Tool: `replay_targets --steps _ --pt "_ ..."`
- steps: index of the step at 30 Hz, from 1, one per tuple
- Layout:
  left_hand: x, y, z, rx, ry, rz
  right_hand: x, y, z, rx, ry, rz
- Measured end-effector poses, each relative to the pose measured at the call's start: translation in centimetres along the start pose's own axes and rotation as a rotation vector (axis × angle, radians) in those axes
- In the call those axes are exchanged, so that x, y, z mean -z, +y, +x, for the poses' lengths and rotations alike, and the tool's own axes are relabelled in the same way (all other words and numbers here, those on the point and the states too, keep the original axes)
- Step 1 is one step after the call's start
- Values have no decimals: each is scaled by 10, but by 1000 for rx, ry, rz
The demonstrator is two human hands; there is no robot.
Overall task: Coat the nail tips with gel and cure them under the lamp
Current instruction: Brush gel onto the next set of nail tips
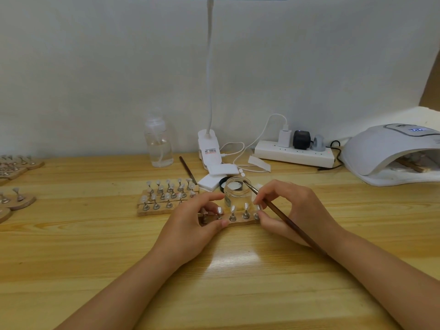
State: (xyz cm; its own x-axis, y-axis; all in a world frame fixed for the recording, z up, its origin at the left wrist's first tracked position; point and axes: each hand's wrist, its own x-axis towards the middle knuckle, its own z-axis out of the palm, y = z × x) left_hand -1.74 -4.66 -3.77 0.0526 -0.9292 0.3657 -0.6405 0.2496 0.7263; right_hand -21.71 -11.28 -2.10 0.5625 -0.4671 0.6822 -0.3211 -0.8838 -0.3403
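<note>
Sat low at the near edge: a wooden table [95, 270], with two bare arms reaching in from the bottom. Gripped the left end of a small wooden holder [238, 222] with the left hand [197, 225], thumb in front and fingers curled over the top. Pinched the right end of the same holder with the right hand [292, 210], and kept a brown brush [285, 220] tucked between its fingers too, tip pointing up and away over a glass jar [238, 192]. Stood in a row on the holder: little nail tips [232, 209] on metal pegs. Stood just behind the holder: the open jar, maybe with clear gel inside, though too hard to tell. Lay just left of that: more holders [164, 198] full of tips, packed close together. Rested behind the jar: a black lid [222, 182] and some white pads [209, 182]. Lay farther left, at the table edge: still more racks [16, 179]. Stood near the wall: a clear bottle [158, 144], a white clip lamp [209, 144] with a long bendy neck, and a power strip [294, 156] with plugs in it. Sat far right: the white curing lamp [385, 151], with something wooden inside it.
</note>
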Motion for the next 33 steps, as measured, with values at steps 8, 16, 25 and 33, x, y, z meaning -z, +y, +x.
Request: replay_targets --steps 8,16,25,33 --pt "-1 5 -1 -64 42 9 -6 -6 1 16 202 67" --pt "0 20 -5 -379 162 -24 -21 -23 4 165 275 7" --pt "-1 18 -4 -405 192 -66 -23 -29 3 160 259 36" --pt "0 15 -3 -296 268 -149 -9 -31 8 -128 370 334"
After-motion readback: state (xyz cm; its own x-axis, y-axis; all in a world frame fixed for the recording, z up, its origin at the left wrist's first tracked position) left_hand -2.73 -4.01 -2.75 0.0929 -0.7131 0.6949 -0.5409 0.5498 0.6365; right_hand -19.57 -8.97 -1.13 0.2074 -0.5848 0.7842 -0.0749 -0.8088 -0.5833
